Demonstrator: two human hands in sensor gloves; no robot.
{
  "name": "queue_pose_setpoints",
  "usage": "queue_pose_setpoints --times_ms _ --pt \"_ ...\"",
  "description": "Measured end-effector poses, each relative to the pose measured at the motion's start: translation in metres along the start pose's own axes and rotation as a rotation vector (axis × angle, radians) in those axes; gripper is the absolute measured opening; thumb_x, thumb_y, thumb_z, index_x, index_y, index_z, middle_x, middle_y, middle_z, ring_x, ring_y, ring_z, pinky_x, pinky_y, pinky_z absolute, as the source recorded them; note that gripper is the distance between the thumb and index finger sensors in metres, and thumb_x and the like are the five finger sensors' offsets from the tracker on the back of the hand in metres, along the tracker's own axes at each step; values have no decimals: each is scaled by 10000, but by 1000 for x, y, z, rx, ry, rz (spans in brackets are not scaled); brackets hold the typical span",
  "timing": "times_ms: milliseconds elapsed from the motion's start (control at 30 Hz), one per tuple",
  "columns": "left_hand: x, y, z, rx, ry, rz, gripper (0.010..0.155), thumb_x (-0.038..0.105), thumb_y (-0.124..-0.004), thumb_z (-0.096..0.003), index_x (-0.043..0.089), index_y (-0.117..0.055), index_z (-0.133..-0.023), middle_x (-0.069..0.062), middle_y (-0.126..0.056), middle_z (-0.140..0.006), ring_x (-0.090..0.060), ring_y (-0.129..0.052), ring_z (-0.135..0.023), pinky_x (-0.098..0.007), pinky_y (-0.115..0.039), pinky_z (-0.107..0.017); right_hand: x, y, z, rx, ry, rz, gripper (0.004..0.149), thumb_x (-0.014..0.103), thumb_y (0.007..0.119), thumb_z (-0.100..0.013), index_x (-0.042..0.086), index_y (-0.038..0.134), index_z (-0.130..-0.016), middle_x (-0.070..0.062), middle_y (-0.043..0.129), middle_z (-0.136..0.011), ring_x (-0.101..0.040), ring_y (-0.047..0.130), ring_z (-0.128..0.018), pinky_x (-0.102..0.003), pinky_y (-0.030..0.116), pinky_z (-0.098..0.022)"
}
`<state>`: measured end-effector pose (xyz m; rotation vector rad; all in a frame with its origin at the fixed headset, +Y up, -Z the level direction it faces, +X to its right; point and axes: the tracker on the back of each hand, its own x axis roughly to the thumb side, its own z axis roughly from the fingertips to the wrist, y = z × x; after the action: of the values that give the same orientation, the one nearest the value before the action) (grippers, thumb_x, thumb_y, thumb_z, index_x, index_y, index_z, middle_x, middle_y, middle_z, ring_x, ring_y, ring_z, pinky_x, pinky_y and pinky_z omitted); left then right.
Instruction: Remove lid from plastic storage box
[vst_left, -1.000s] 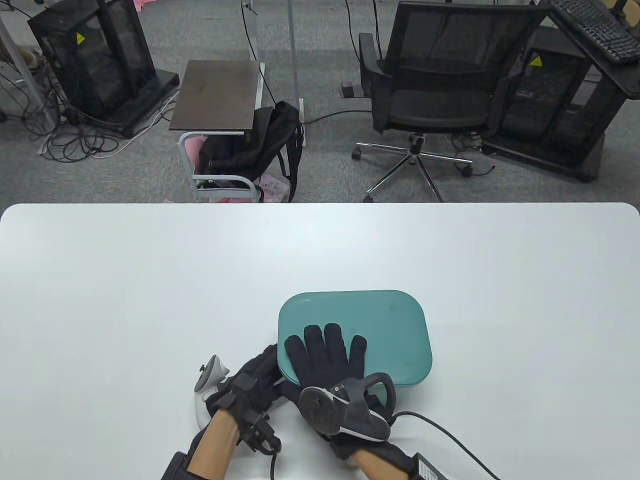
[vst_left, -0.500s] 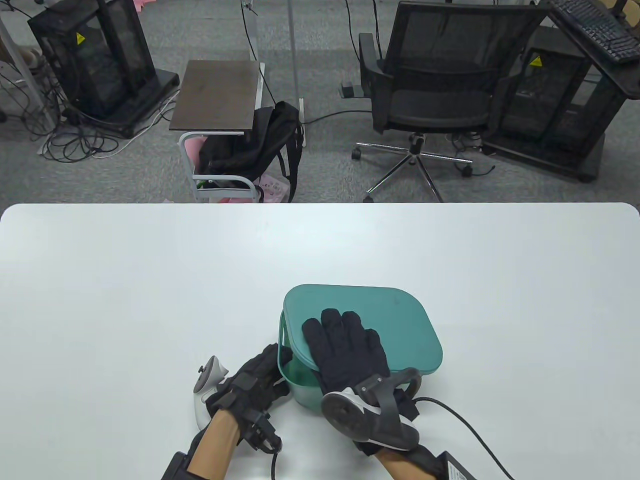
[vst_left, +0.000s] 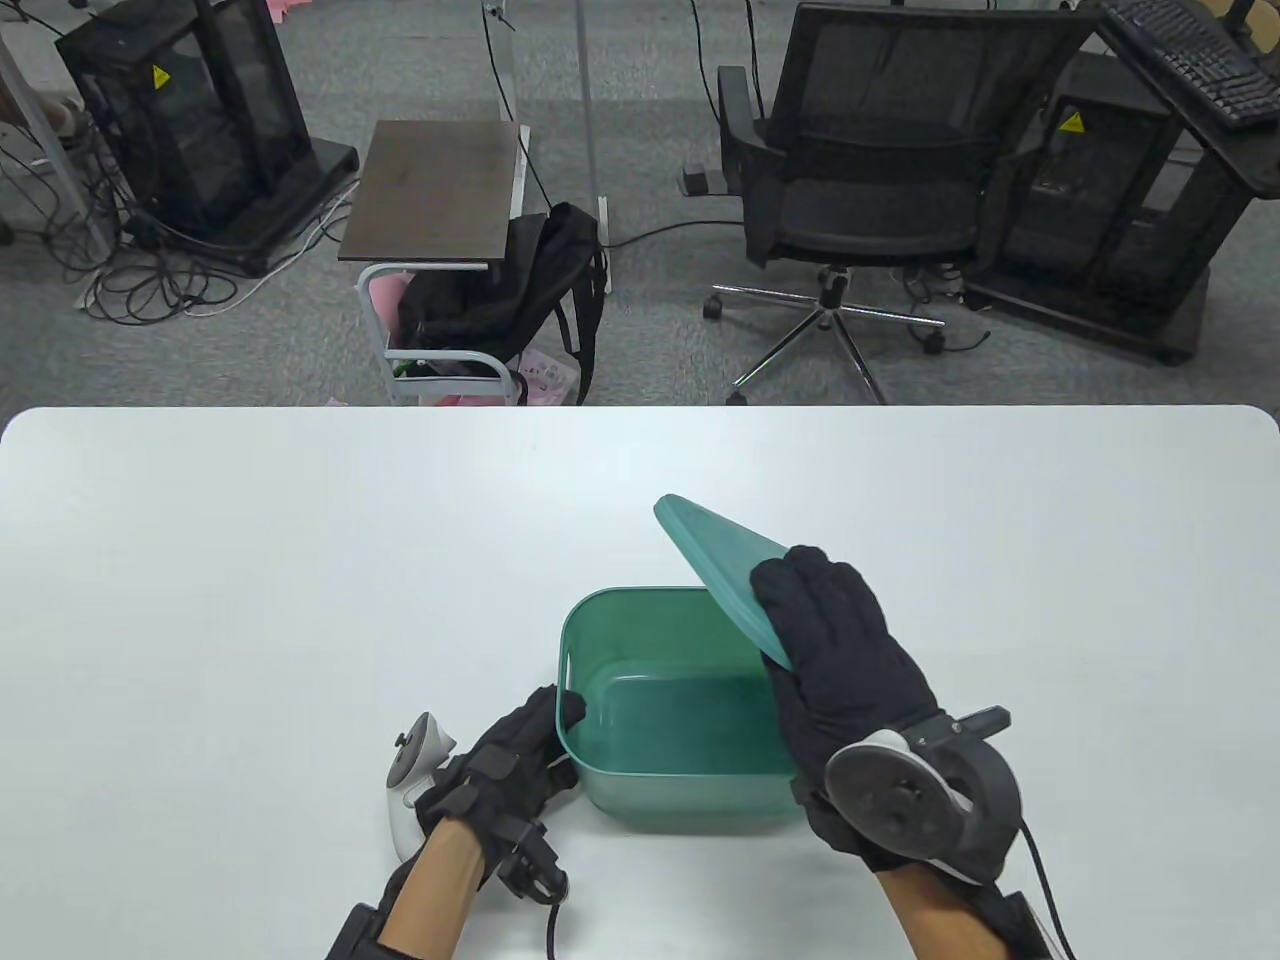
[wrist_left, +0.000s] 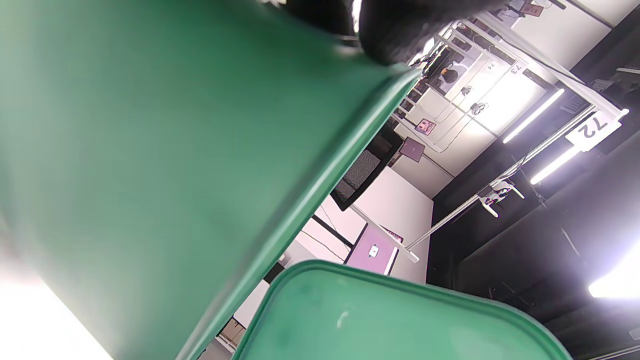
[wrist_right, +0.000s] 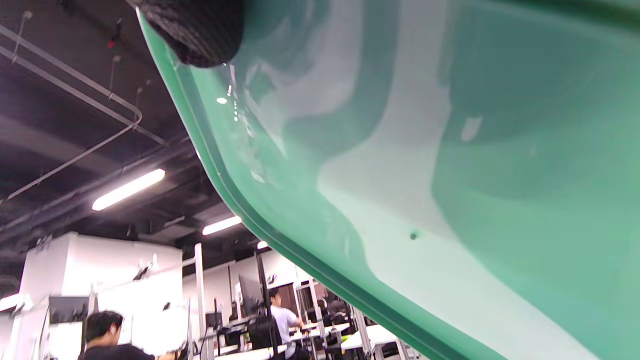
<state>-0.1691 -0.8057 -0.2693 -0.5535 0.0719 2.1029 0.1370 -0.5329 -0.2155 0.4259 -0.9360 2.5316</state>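
A green plastic storage box (vst_left: 690, 790) stands open on the white table (vst_left: 300, 560) near the front edge. My right hand (vst_left: 840, 650) grips the green lid (vst_left: 715, 555) and holds it tilted steeply above the box's right side. The lid's underside fills the right wrist view (wrist_right: 450, 175), with a gloved fingertip (wrist_right: 200, 30) on its rim. My left hand (vst_left: 520, 760) holds the box at its left wall. In the left wrist view the box wall (wrist_left: 150, 150) is close up and the lid (wrist_left: 390, 320) shows below it.
An office chair (vst_left: 870, 180), a small side table (vst_left: 440, 190) with a black bag (vst_left: 500, 300) and black cabinets stand on the floor beyond the table's far edge. A cable (vst_left: 1040, 880) trails from my right wrist.
My right hand lifted the lid off the box and swung it up and to the right, tilting it steeply. The box's inside now shows. My left hand stayed at the box's left wall.
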Motion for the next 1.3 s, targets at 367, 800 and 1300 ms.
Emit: queue_pose_setpoints --times_ms 367,800,1300 --pt "0 0 0 4 0 -1 469 473 -587 -619 142 -711 -928 -254 -62 -1119 -540 -112 -982 -691 -254 -654 -92 -14 14 60 141 232 450 412 660 -612 295 630 -1045 -88 705 -1078 -417 816 -874 -521 834 -541" --pt "-1 0 0 9 -3 1 469 472 -587 -619 141 -713 -926 -254 -65 -1120 -542 -115 -981 -690 -254 -652 -187 46 81 386 233 499 443 438 666 -599 376 629 -1037 -70 695 -1088 -417 803 -886 -545 800 -561" --pt "-1 0 1 17 -8 2 468 470 -590 -618 139 -719 -923 -255 -70 -1120 -542 -117 -979 -691 -257 -650 -207 93 115 698 202 520 503 384 709 -592 345 557 -1070 -85 669 -1096 -433 736 -930 -641 705 -632"
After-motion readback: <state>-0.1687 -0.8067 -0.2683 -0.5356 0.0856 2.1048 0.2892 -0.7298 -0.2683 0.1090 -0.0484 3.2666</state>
